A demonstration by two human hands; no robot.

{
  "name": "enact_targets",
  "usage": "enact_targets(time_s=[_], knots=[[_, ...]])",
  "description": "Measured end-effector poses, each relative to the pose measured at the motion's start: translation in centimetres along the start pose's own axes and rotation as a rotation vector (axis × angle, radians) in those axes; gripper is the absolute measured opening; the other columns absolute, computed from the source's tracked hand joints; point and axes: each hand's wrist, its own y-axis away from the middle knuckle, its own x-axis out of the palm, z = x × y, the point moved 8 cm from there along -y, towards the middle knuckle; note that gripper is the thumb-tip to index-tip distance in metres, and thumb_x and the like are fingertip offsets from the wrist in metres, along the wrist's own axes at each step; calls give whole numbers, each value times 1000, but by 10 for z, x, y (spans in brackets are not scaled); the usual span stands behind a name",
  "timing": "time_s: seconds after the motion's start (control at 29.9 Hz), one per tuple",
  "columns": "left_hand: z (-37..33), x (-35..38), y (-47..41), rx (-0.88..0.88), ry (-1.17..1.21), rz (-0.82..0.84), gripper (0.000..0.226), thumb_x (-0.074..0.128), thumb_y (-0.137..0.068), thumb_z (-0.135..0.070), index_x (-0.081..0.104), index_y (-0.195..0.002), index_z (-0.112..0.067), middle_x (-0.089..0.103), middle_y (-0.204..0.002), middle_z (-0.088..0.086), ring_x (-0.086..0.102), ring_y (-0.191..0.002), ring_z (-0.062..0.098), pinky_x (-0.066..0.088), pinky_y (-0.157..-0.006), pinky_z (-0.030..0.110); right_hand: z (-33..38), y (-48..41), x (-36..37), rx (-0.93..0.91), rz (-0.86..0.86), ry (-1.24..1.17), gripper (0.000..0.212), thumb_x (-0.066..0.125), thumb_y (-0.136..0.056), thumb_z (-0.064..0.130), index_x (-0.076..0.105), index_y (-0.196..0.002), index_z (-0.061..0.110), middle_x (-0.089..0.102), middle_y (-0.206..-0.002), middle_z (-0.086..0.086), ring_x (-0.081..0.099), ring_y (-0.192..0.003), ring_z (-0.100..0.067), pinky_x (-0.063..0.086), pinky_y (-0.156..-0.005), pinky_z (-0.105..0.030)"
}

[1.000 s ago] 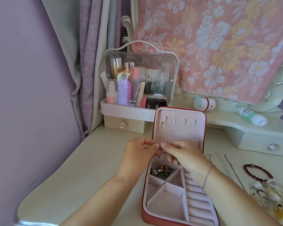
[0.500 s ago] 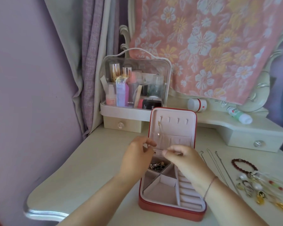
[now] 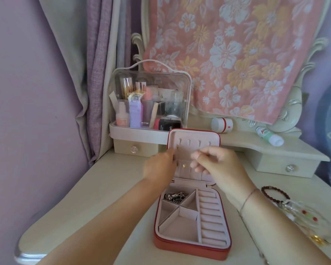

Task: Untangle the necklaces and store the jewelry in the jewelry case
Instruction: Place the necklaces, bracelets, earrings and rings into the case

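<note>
A red jewelry case (image 3: 191, 245) lies open on the dressing table, its pink lid (image 3: 194, 139) standing upright. A thin gold necklace (image 3: 178, 150) hangs on the lid's left hook. My left hand (image 3: 161, 167) pinches that chain at the lid. My right hand (image 3: 216, 165) hovers before the lid, blurred, fingers curled; whether it holds the chain I cannot tell. A dark tangled chain (image 3: 175, 197) lies in the case's top-left compartment. A dark red bead bracelet (image 3: 274, 194) and a heap of jewelry (image 3: 306, 217) lie at the right.
A clear cosmetics box (image 3: 151, 100) full of bottles stands on a raised shelf behind the case. A white jar (image 3: 222, 124) and a green-capped tube (image 3: 269, 136) lie on the shelf. A floral cloth (image 3: 237, 54) covers the mirror. Curtains hang at left.
Both hands have risen from the case's hinge up to the lid's hook row. The view has shifted back so the whole case shows.
</note>
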Motion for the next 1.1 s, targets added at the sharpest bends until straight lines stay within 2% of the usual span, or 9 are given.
enact_targets(time_s=[0.17,0.33,0.43,0.57,0.77,0.84,0.9,1.0,1.1], knots=[[0,2,-4,-9,-54,-1,13,49,-96,-14,56,-105,-19,66,-97,6,63,-92,31,40,-65,32,14,-35,5,-90,-51,-100,21,54,-93,5,67,-77,10,69,-69,-5,59,-53,-3,44,-53,-11],[10,3,3,10,304,-8,4,56,-92,-15,58,-95,-17,66,-85,5,60,-83,30,46,-70,36,-5,-62,21,-56,-25,-97,17,52,-94,2,67,-98,-5,67,-78,-11,60,-54,3,43,-54,-6],[16,8,5,14,401,-19,5,58,-92,-16,57,-91,-21,62,-79,-1,57,-77,25,43,-67,32,-27,-72,34,-18,39,20,16,51,-96,5,67,-96,1,68,-85,-9,61,-66,-6,46,-60,-8],[19,13,5,31,470,-35,8,57,-92,-13,54,-87,-19,56,-70,-6,50,-68,19,38,-62,32,-41,-75,38,-40,71,117,16,54,-94,5,66,-87,12,66,-77,-1,62,-80,-19,55,-77,-25],[21,15,3,25,455,-32,6,57,-94,-16,54,-89,-17,45,-60,-11,45,-65,17,37,-60,30,-33,-56,4,-144,-58,239,17,61,-88,9,69,-80,22,71,-83,6,66,-86,-14,49,-85,-27],[20,11,6,25,448,-51,5,60,-93,-20,57,-90,-17,45,-58,-12,44,-63,13,34,-59,28,-32,-39,-20,-145,-89,208,21,62,-87,7,69,-78,25,72,-82,7,67,-83,-12,50,-84,-28],[9,4,10,71,459,-87,9,64,-90,-26,60,-88,-18,47,-59,-13,45,-66,10,37,-62,28,-34,-16,-44,-126,-89,213,22,63,-87,6,70,-77,25,72,-75,9,65,-73,-3,48,-77,-19],[-33,-7,26,269,451,-87,12,68,-86,-30,67,-85,-19,59,-72,-10,50,-78,11,44,-72,30,-47,22,-81,-64,-126,202,16,64,-88,10,70,-75,17,68,-63,9,55,-56,4,41,-60,-8],[-94,-5,53,505,416,72,12,70,-83,-33,72,-84,-22,67,-85,-6,51,-87,13,40,-81,31,-68,56,-117,-1,-256,172,16,63,-89,13,71,-75,13,68,-64,7,53,-54,0,40,-54,-8]])
